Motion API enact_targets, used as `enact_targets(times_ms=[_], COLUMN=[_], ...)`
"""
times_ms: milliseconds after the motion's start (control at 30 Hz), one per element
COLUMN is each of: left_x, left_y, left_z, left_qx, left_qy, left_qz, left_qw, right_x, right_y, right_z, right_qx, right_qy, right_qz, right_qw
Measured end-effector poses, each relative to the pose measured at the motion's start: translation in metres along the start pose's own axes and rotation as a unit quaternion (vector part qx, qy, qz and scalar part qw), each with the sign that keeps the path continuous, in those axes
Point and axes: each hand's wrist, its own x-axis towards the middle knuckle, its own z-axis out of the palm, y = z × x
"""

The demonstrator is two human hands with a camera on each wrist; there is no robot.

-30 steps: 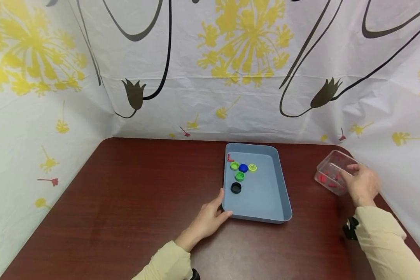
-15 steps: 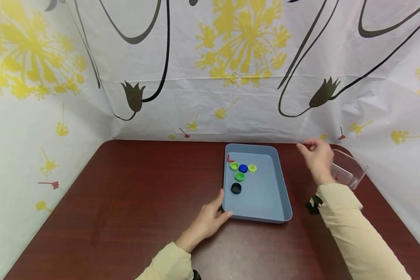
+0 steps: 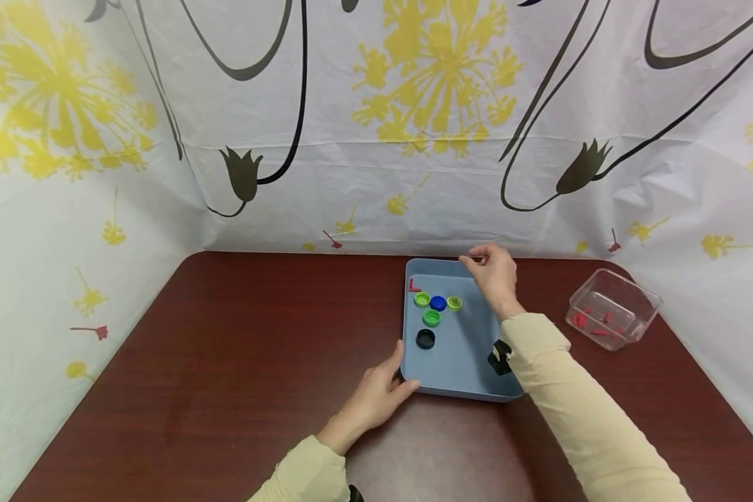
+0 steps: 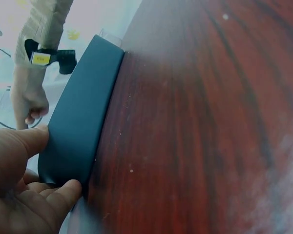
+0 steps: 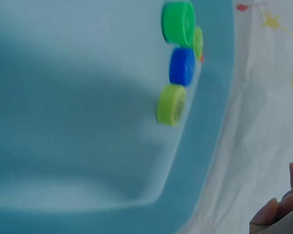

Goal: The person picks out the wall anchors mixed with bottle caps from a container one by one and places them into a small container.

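Note:
My left hand (image 3: 376, 394) grips the near left corner of a blue-grey tray (image 3: 464, 387); the left wrist view shows its fingers against the tray's wall (image 4: 83, 107). Above the tray's far right part is my right hand (image 3: 494, 279), thumb and fingertips close together. Anything between those fingertips is hidden, so whether it holds a small piece I cannot tell. Inside the tray lie a red L-shaped piece (image 3: 413, 286), a light green cap (image 3: 422, 300), a blue cap (image 3: 438, 303), a yellow-green cap (image 3: 454, 303), a green cap (image 3: 431, 318) and a black cap (image 3: 425, 339).
To the right of the tray, a clear plastic box (image 3: 640, 307) holds several small red pieces (image 3: 580, 320). Everything stands on a dark red-brown table (image 3: 257, 335). A patterned white cloth (image 3: 326, 195) hangs behind the table and along its sides.
My right hand has left the clear box and moved left to above the tray's far part. The left hand stays at the tray's corner, and the caps have not moved.

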Motion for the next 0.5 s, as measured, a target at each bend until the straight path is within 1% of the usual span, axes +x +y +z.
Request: enact_targets(times_ms=[100,133,233,333,367,500], left_x=[-0.001,-0.001,-0.002,-0.002,-0.001,0.000], left_y=[0.001,0.001,0.001,0.001,0.001,0.000], left_z=[-0.001,-0.001,-0.002,-0.002,-0.001,-0.001], left_qx=[-0.002,0.006,0.005,0.003,-0.006,-0.007], left_qy=[0.002,0.004,0.005,0.002,-0.001,-0.005], left_qz=[0.011,0.020,0.032,0.025,0.016,0.000], left_qw=[0.9999,0.9998,0.9995,0.9997,0.9999,1.0000], right_x=[-0.003,-0.005,-0.007,-0.008,-0.008,-0.005], right_y=[-0.002,-0.003,-0.004,-0.003,-0.002,0.000], right_z=[0.010,0.013,0.019,0.022,0.022,0.023], right_qx=[0.002,0.003,0.009,0.015,0.016,0.014], right_qy=[-0.013,-0.015,-0.022,-0.025,-0.028,-0.039], right_qz=[0.000,-0.003,-0.012,-0.020,-0.021,-0.012], right_qw=[0.9999,0.9999,0.9996,0.9994,0.9993,0.9991])
